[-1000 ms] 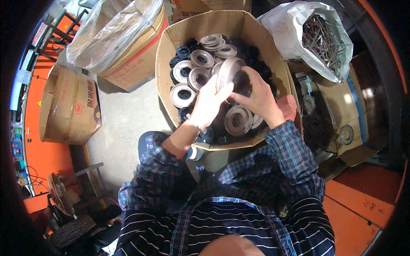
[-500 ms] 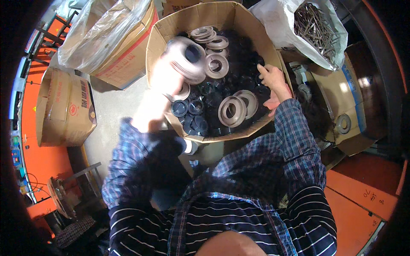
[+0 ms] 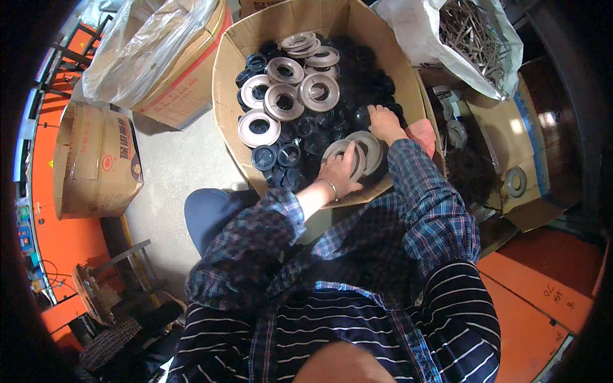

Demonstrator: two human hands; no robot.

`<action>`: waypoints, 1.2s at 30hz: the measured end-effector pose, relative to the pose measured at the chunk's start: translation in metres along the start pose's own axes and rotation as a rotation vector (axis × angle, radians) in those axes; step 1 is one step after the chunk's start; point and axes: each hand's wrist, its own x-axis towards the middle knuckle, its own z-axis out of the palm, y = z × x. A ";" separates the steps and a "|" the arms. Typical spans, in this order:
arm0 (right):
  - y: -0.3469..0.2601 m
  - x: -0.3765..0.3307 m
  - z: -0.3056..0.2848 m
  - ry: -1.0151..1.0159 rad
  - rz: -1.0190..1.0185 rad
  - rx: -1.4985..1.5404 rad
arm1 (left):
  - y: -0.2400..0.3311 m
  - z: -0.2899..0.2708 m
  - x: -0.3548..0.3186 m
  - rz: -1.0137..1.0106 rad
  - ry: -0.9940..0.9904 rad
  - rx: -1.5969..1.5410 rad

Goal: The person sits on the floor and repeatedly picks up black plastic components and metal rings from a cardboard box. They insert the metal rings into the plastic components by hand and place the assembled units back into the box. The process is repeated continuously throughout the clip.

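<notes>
My left hand (image 3: 340, 173) is closed round the near-left side of a grey ring (image 3: 355, 165) at the front of a large cardboard box (image 3: 231, 127). Behind that ring leans another grey ring (image 3: 373, 153). Inside the box's right side, my right hand (image 3: 385, 122) has its fingers together, tips down among dark round parts; what they hold, if anything, is lost in shadow. Several pale grey rings (image 3: 283, 102) lie at the left and back of the box, on top of black round caps (image 3: 264, 157).
A pink cloth (image 3: 421, 136) hangs at the box's right edge. Behind to the right stands a white sack (image 3: 415, 32) of thin metal strips (image 3: 471, 41). Another carton (image 3: 504, 137) sits on the right; two cartons, one plastic-lined (image 3: 185, 83) and one smaller (image 3: 96, 163), stand left.
My left hand has let go of a stack of grey rings, now spread at the box's left, and moved right and nearer onto another ring. My right hand has shifted slightly left and nearer.
</notes>
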 end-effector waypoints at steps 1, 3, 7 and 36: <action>0.000 -0.001 0.000 -0.030 0.021 0.057 | 0.001 0.004 0.002 -0.047 0.047 -0.032; -0.001 -0.004 -0.006 -0.018 0.035 0.141 | -0.001 -0.016 0.001 -0.087 0.033 -0.133; -0.021 -0.009 -0.048 0.006 0.039 0.159 | -0.019 -0.106 0.000 0.312 0.296 -0.097; -0.134 -0.075 -0.157 0.596 -0.355 0.716 | 0.005 -0.165 -0.044 0.107 0.596 -1.024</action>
